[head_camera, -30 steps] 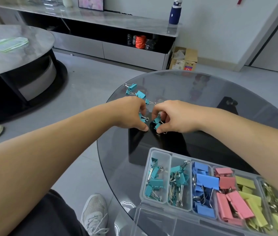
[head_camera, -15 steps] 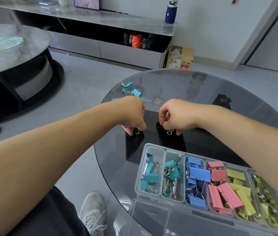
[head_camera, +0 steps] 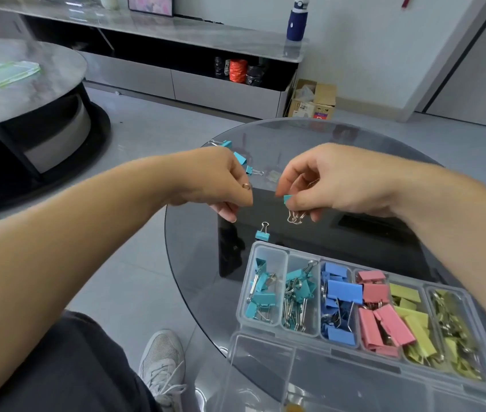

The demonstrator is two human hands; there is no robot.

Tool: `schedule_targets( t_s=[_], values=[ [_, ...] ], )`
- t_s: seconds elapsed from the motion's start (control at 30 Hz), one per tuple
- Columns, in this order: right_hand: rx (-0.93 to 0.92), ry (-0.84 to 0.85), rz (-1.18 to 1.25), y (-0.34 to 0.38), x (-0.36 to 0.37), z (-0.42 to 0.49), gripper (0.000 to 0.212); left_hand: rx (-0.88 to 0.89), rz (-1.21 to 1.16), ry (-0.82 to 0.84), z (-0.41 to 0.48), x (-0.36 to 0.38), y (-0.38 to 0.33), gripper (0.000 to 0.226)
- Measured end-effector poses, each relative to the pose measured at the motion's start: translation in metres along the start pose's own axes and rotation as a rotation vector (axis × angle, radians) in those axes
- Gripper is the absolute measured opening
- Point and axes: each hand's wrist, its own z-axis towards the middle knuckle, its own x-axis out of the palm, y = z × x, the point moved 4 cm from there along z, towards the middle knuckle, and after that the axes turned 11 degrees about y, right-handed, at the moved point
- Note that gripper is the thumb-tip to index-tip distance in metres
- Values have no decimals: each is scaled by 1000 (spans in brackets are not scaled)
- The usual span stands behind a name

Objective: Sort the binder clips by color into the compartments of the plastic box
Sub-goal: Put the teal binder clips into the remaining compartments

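My left hand (head_camera: 224, 185) hovers over the glass table (head_camera: 354, 138), fingers curled downward and slightly apart, with nothing in them. Just below it a teal binder clip (head_camera: 262, 233) is at the far edge of the clear plastic box (head_camera: 253, 254), by its leftmost compartment. My right hand (head_camera: 334, 179) pinches another teal clip (head_camera: 288, 199), whose wire handles dangle beneath the fingers. The box's compartments hold light-blue (head_camera: 261, 295), teal (head_camera: 299, 289), blue (head_camera: 343, 291), pink (head_camera: 381, 316), yellow (head_camera: 411, 319) and small yellow-green clips (head_camera: 453, 322). Three loose teal clips (head_camera: 239, 157) lie beyond my left hand.
The box's clear lid (head_camera: 265, 376) lies open toward me at the table's near edge. A grey shoe (head_camera: 161, 361) rests on the floor below. A round coffee table (head_camera: 21, 84) stands left; a cardboard carton (head_camera: 313, 99) sits by the long cabinet (head_camera: 176, 81).
Both hands rose from the table and came toward the box. The left hand let go of its teal clip, now below it. The right hand still holds its clip.
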Motion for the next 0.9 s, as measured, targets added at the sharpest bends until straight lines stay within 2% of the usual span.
schedule_targets(
  t_s=[0.13, 0.23, 0.33, 0.43, 0.57, 0.67, 0.73, 0.8, 0.9],
  values=[
    [-45, -35, -13, 11, 4, -23, 13, -25, 222, -59, -1, 9, 11, 18],
    [-50, -10, -41, 19, 12, -34, 12, -49, 247, -106, 6, 19, 11, 37],
    [-90, 50, -14, 30, 21, -42, 14, -89, 391, -95, 14, 33, 0, 50],
    [-99, 38, -42, 38, 30, -48, 15, -117, 547, 6, 22, 38, -15, 30],
    [-84, 34, -102, 46, 39, -54, 19, -120, 493, 165, 22, 42, -23, 4],
    [-78, 31, -180, 52, 44, -57, 20, -121, 508, 218, 23, 45, -21, 14],
    [-61, -5, -300, 56, 49, -57, 18, -102, 524, 247, 27, 45, -19, 8],
    [-47, -26, -392, 59, 56, -57, 15, -89, 505, 262, 30, 43, -19, 13],
    [-49, -12, -446, 63, 68, -55, 15, -53, 652, 196, 30, 39, -20, 12]
  ],
)
